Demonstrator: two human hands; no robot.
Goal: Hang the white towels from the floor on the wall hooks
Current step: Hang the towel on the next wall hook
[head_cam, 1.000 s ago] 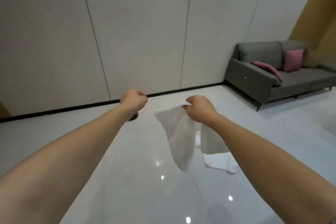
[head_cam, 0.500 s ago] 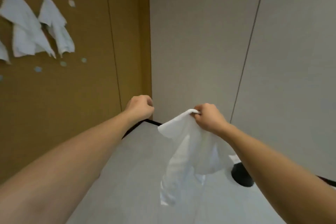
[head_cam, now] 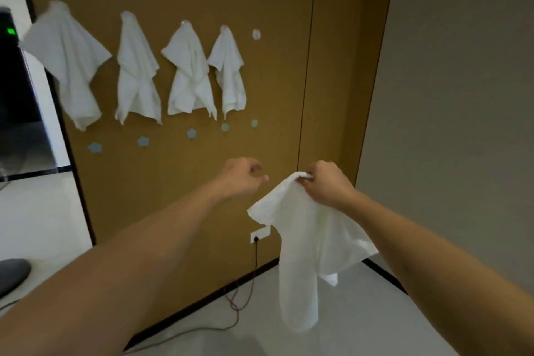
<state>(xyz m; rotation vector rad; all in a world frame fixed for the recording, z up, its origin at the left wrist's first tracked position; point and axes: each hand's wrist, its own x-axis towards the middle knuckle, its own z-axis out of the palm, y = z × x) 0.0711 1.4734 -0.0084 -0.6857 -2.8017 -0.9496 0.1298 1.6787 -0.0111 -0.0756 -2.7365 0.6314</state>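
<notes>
1. Filling most of the view, the ochre-brown panelled wall [head_cam: 179, 191] stands straight ahead, with a pale grey wall [head_cam: 462, 124] meeting it at the corner to its right.
2. Glossy light grey floor [head_cam: 361, 312] runs along the foot of the brown wall.
3. Four white towels hang on the brown wall in a row, high on its left part: the first white towel [head_cam: 69, 63] at the wall's left edge, blurred; the second white towel [head_cam: 135, 72] and third white towel [head_cam: 189, 72] next along; the fourth white towel [head_cam: 228, 72] rightmost.
4. A loose white cloth towel [head_cam: 306, 246] hangs in the air in front of the brown wall's lower right part, draping down toward the floor.
5. The right hand [head_cam: 326, 185] pinches the top corner of this loose towel, fingers curled round the fabric.
6. The left hand [head_cam: 242, 176] is just left of the right hand, in front of the brown wall, fingers curled and holding nothing.
7. A white wall socket [head_cam: 260, 233] sits low on the brown wall, with a dark cable [head_cam: 251, 286] dropping from it to the floor.
8. A bare round white hook [head_cam: 256, 34] sits on the brown wall just right of the fourth towel.
9. Small pale blue flower-shaped hooks, one being [head_cam: 143, 141], line the brown wall below the hung towels.
</notes>
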